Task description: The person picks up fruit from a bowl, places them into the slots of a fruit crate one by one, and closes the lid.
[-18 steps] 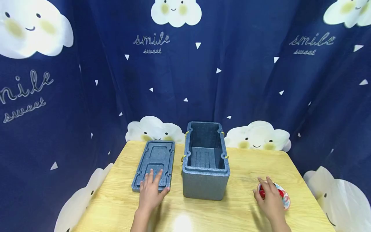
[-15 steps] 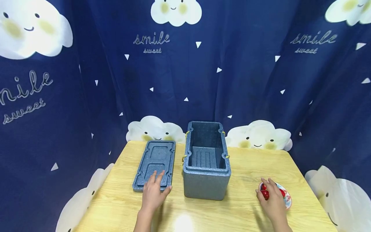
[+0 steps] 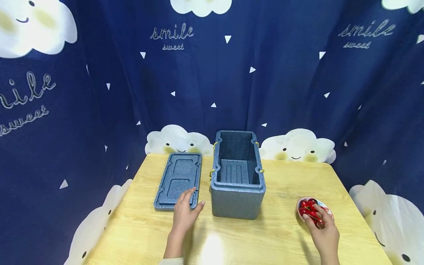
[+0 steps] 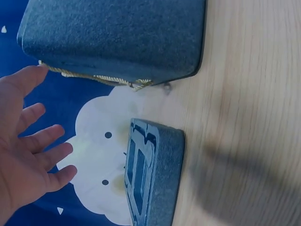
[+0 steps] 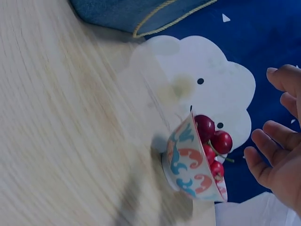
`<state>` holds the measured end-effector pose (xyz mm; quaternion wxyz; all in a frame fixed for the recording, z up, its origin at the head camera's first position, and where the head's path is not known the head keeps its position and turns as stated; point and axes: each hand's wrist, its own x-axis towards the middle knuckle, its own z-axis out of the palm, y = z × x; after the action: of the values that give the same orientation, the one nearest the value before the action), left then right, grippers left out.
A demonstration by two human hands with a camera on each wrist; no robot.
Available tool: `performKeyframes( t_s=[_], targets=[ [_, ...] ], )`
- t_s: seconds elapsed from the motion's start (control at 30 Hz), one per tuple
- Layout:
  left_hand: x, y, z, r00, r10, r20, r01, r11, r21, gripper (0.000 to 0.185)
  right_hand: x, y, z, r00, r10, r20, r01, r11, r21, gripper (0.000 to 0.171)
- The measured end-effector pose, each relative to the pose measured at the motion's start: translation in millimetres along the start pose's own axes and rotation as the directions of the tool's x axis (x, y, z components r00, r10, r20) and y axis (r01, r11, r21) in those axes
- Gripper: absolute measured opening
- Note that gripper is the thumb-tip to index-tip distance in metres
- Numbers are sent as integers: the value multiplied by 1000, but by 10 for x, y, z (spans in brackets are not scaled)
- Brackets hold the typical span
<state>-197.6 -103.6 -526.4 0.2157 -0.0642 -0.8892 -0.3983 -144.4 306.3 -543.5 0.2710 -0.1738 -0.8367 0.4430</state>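
A small bowl [image 5: 181,157] with a red and blue pattern stands on the table at the right and holds several dark red cherries [image 5: 205,127]. My right hand [image 3: 326,232] hovers over the bowl's near right side, its fingers spread; in the right wrist view a gap separates them from the fruit. My left hand [image 3: 183,217] is held in the air by the near right corner of a grey foam lid [image 3: 180,169], fingers extended and holding nothing. The matching grey foam box [image 3: 236,202], uncovered, stands between both hands.
Yellow cords [image 4: 103,79] run along the box's sides. The box's inner floor [image 3: 236,171] has grooves. Beneath everything lies a pale wooden table [image 3: 265,239], and a dark blue curtain [image 3: 198,73] with cloud prints hangs behind.
My right hand has shifted to the right and back, uncovering more cherries. My left hand has drifted right, off the lid's middle. The head view has tilted down slightly, then up the scene shifts.
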Motion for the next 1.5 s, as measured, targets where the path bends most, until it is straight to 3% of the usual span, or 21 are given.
performKeyframes(
  t_s=[0.17,0.33,0.53,0.77,0.83,0.93,1.27,1.4,1.5],
  targets=[
    [32,84,49,1000,-2,-21,0,995,-98,58,-9,42,-62,991,135,-25,-132,988,80,52],
    [57,118,105,998,38,-39,-44,985,-166,59,-19,278,-82,979,194,-56,-185,972,146,55],
    [127,147,144,999,39,-23,-44,968,-246,63,18,545,-87,962,256,-91,-230,945,234,57],
    [169,195,233,1000,3,30,6,948,-318,66,37,393,-92,941,337,-37,-323,924,205,60],
    [181,197,257,999,-5,37,17,943,-334,68,49,363,-81,936,350,-25,-335,912,239,60],
    [198,191,286,999,-11,43,25,935,-354,70,70,368,-61,932,362,-18,-342,895,287,60],
    [302,172,374,997,-21,77,48,926,-374,76,267,604,13,961,275,-6,-269,943,197,58],
    [346,214,396,995,-18,99,57,910,-411,78,376,828,63,972,233,-13,-228,962,152,60],
    [370,242,421,994,-17,107,63,893,-445,80,502,1141,130,977,209,-35,-201,966,164,60]
  ],
)
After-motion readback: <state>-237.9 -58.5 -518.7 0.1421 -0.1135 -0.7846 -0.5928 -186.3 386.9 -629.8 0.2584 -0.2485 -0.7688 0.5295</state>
